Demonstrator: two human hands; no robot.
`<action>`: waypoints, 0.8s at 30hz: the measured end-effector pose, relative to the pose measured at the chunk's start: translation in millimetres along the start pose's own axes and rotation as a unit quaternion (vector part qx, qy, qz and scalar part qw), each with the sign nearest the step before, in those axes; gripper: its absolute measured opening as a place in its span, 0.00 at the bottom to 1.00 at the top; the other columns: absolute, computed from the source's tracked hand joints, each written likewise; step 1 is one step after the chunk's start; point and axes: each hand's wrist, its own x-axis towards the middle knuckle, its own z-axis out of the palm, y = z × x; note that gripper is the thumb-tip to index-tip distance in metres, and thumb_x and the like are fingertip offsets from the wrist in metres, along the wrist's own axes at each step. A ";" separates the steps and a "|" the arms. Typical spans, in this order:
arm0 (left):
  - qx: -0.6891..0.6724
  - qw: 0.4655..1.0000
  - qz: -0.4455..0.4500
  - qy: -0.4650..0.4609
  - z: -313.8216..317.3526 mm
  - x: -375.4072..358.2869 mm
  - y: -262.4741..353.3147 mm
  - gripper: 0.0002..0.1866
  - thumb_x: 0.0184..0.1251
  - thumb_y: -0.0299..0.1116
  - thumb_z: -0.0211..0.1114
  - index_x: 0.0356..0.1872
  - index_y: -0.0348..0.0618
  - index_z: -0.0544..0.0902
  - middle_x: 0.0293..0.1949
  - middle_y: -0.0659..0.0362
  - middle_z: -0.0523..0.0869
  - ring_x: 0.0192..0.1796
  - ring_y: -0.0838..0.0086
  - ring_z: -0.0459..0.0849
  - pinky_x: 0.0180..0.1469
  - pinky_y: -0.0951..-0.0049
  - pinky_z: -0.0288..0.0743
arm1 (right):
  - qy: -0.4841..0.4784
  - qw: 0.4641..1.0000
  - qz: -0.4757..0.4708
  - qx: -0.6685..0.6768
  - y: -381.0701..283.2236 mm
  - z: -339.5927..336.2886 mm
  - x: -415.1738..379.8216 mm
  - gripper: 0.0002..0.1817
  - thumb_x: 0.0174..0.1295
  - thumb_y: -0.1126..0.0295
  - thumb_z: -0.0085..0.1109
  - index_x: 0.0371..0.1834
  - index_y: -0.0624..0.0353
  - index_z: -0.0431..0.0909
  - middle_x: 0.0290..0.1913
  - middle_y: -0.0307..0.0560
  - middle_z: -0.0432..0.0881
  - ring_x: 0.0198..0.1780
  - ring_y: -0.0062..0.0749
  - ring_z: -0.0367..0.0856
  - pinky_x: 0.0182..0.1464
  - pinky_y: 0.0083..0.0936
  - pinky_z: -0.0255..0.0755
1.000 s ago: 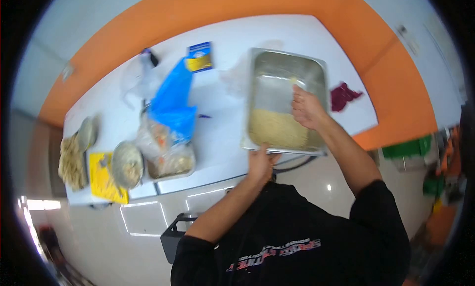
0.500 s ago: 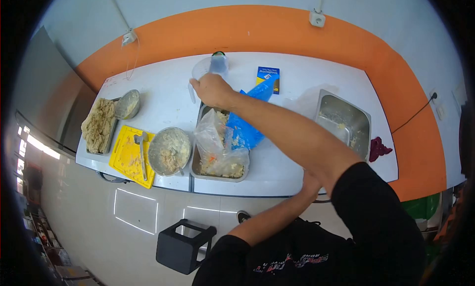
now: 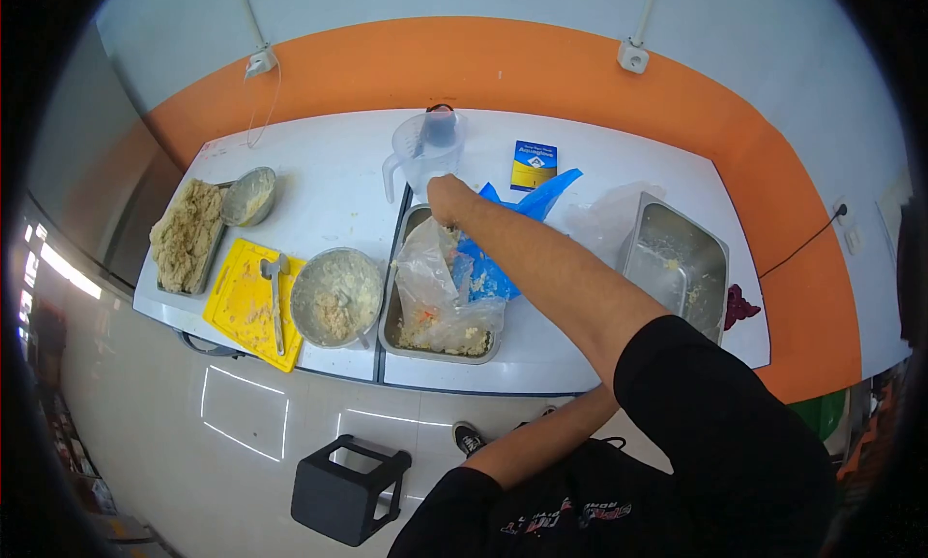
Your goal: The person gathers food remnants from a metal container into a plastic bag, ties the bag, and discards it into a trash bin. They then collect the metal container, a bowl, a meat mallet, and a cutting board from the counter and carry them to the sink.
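A transparent plastic pitcher (image 3: 416, 159) is standing beyond a rectangular stainless-steel tray (image 3: 389, 320). The right hand (image 3: 448, 200) is reaching over the tray's far end, grip indeterminable. The right arm (image 3: 561, 273) is concealing the left hand, state likewise indeterminable.

Room to pass between small bowl (image 3: 249, 197) and pitcher (image 3: 421, 162); the plastic bag (image 3: 425, 266) obstructs the tray (image 3: 437, 357)

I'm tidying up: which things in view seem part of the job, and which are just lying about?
Likely in the job, by the right hand:
- plastic jug
- steel food pan
- blue plastic bag

Likely just lying about:
- black stool
- crumpled maroon item
- blue-and-yellow box
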 end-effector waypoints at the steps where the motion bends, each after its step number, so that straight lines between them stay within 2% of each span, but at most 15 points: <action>1: -0.018 1.000 -0.007 -0.021 0.5 0.8 0.0 0.16 0.74 0.34 0.55 0.57 0.37 0.76 0.54 0.55 0.79 0.55 0.72 0.76 0.58 0.73 0.71 | 0.103 0.988 0.040 0.108 2.9 2.0 -2.9 0.17 0.48 0.75 0.60 0.44 0.63 0.84 0.48 0.57 0.83 0.51 0.48 0.83 0.49 0.35 0.78; 5: 0.028 0.999 0.008 0.041 -42.4 3.9 -17.8 0.17 0.74 0.35 0.55 0.58 0.38 0.75 0.55 0.55 0.78 0.56 0.72 0.75 0.60 0.72 0.70 | 0.079 0.990 0.018 0.115 3.5 -0.6 -1.1 0.18 0.47 0.75 0.60 0.44 0.64 0.83 0.49 0.57 0.83 0.52 0.50 0.82 0.51 0.37 0.78; 7: 0.075 0.992 0.019 0.095 -89.5 9.1 -39.3 0.17 0.74 0.35 0.55 0.59 0.39 0.75 0.55 0.55 0.78 0.57 0.72 0.75 0.61 0.72 0.69 | 0.013 0.990 0.043 0.136 0.0 -13.7 -16.9 0.18 0.47 0.72 0.59 0.44 0.64 0.83 0.49 0.58 0.83 0.52 0.52 0.82 0.51 0.40 0.77; 9: 0.121 0.981 0.035 0.145 -156.3 16.0 -69.7 0.18 0.74 0.36 0.55 0.59 0.39 0.75 0.55 0.55 0.78 0.57 0.73 0.74 0.63 0.71 0.68 | 0.118 0.982 -0.018 0.147 6.0 -3.7 -5.7 0.18 0.54 0.62 0.52 0.35 0.67 0.84 0.40 0.65 0.83 0.45 0.56 0.83 0.49 0.41 0.77; 10: 0.128 0.977 0.038 0.163 -195.2 20.2 -86.3 0.18 0.74 0.36 0.55 0.59 0.40 0.75 0.56 0.56 0.78 0.57 0.73 0.74 0.63 0.71 0.67 | 0.123 0.984 -0.058 0.111 5.0 -25.8 -23.4 0.16 0.51 0.63 0.53 0.32 0.65 0.85 0.38 0.64 0.84 0.42 0.56 0.84 0.46 0.42 0.78; 11: 0.071 0.972 0.096 0.201 -132.4 21.1 -64.5 0.18 0.72 0.36 0.57 0.59 0.40 0.74 0.55 0.56 0.77 0.57 0.73 0.75 0.61 0.72 0.70 | 0.164 0.980 -0.084 0.067 11.3 -26.4 -11.1 0.15 0.50 0.63 0.54 0.28 0.63 0.85 0.36 0.62 0.84 0.38 0.53 0.84 0.41 0.39 0.79; 12: 0.018 0.959 0.159 0.233 -60.4 22.9 -38.8 0.18 0.71 0.35 0.59 0.58 0.41 0.74 0.55 0.56 0.77 0.56 0.73 0.76 0.58 0.72 0.72 | 0.189 0.957 -0.194 -0.099 20.9 -38.0 -14.5 0.11 0.47 0.66 0.55 0.26 0.60 0.86 0.34 0.59 0.85 0.34 0.49 0.85 0.35 0.38 0.79; 13: 0.128 0.934 0.093 0.321 -61.4 19.0 -28.0 0.18 0.70 0.34 0.59 0.58 0.41 0.72 0.54 0.55 0.77 0.54 0.72 0.77 0.54 0.71 0.76 | 0.163 0.955 -0.207 -0.137 30.6 -53.6 -20.6 0.09 0.46 0.71 0.55 0.23 0.57 0.86 0.32 0.55 0.85 0.31 0.45 0.85 0.31 0.41 0.78; 14: 0.241 0.887 0.025 0.393 -67.5 17.9 -25.4 0.18 0.68 0.32 0.59 0.57 0.41 0.71 0.53 0.55 0.77 0.52 0.71 0.79 0.49 0.70 0.80 | 0.185 0.962 -0.154 0.133 43.2 -64.2 -39.7 0.07 0.51 0.72 0.55 0.25 0.60 0.84 0.29 0.52 0.85 0.28 0.40 0.84 0.28 0.37 0.78; 15: 0.221 0.867 0.050 0.445 -52.3 21.4 -25.6 0.18 0.67 0.31 0.58 0.56 0.41 0.70 0.52 0.54 0.77 0.49 0.69 0.81 0.44 0.69 0.82 | 0.167 0.909 -0.114 0.363 57.9 -78.7 -73.9 0.08 0.54 0.70 0.56 0.28 0.62 0.83 0.29 0.51 0.84 0.28 0.36 0.83 0.28 0.32 0.77; 16: 0.204 0.840 0.076 0.497 -28.5 25.2 -25.5 0.17 0.67 0.30 0.57 0.56 0.42 0.69 0.51 0.54 0.77 0.46 0.68 0.83 0.39 0.68 0.84 | 0.152 0.802 -0.069 0.573 75.6 -90.6 -112.6 0.10 0.58 0.67 0.56 0.31 0.65 0.82 0.29 0.51 0.83 0.27 0.32 0.82 0.28 0.27 0.77; 18: 0.180 0.828 0.067 0.526 0.1 28.0 -19.7 0.18 0.65 0.23 0.53 0.56 0.39 0.69 0.49 0.54 0.79 0.50 0.64 0.82 0.46 0.61 0.84 | 0.174 0.780 -0.059 0.598 117.4 -98.0 -176.9 0.14 0.62 0.64 0.57 0.37 0.67 0.79 0.28 0.48 0.81 0.27 0.27 0.80 0.28 0.22 0.74; 20: 0.176 0.836 0.050 0.518 -5.4 23.9 -22.7 0.17 0.66 0.24 0.52 0.57 0.39 0.69 0.50 0.53 0.78 0.51 0.64 0.82 0.47 0.61 0.84 | 0.173 0.772 -0.039 0.610 166.4 -81.6 -232.0 0.13 0.64 0.65 0.55 0.37 0.66 0.79 0.27 0.46 0.80 0.26 0.25 0.78 0.28 0.22 0.73; 22: 0.179 0.842 0.044 0.507 -8.7 23.9 -22.5 0.17 0.67 0.24 0.52 0.57 0.39 0.69 0.51 0.53 0.78 0.51 0.64 0.82 0.49 0.61 0.84 | 0.163 0.764 0.032 0.624 203.6 -51.2 -291.5 0.12 0.65 0.65 0.54 0.35 0.65 0.79 0.25 0.43 0.79 0.25 0.23 0.76 0.28 0.20 0.70; 24: 0.155 0.851 0.041 0.500 -9.4 20.4 -21.9 0.20 0.66 0.24 0.54 0.60 0.43 0.67 0.52 0.55 0.77 0.51 0.64 0.81 0.48 0.61 0.83 | 0.099 0.832 0.084 0.539 245.0 3.2 -333.3 0.10 0.65 0.66 0.51 0.33 0.61 0.77 0.23 0.40 0.79 0.23 0.21 0.75 0.25 0.19 0.67</action>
